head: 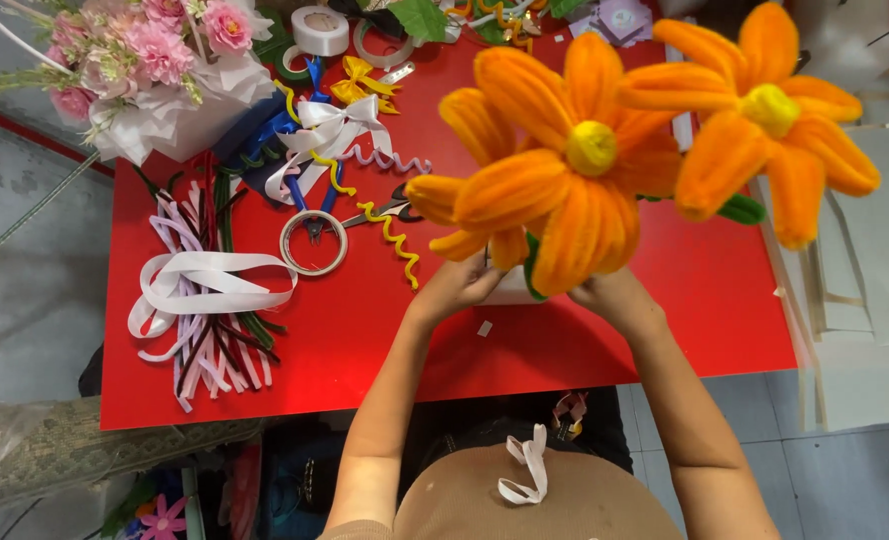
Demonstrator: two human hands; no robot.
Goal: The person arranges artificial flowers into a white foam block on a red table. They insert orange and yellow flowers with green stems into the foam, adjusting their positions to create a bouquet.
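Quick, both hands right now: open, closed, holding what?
Left hand: closed around the base of the orange fuzzy flower, mostly hidden by petals.
Right hand: closed at the same flower's base, under the petals; its exact hold cannot be told.

Both forearms are bare to the elbow, with no sleeves, watch or bracelets showing, and the left hand [455,287] and right hand [615,293] wear no gloves or rings. Below sits a tan garment [555,505] bearing a small white ribbon [528,466].

No signs or screens show; at eleven o'clock a white paper wrap [170,115] bundles a pink bouquet on the desk [385,340].
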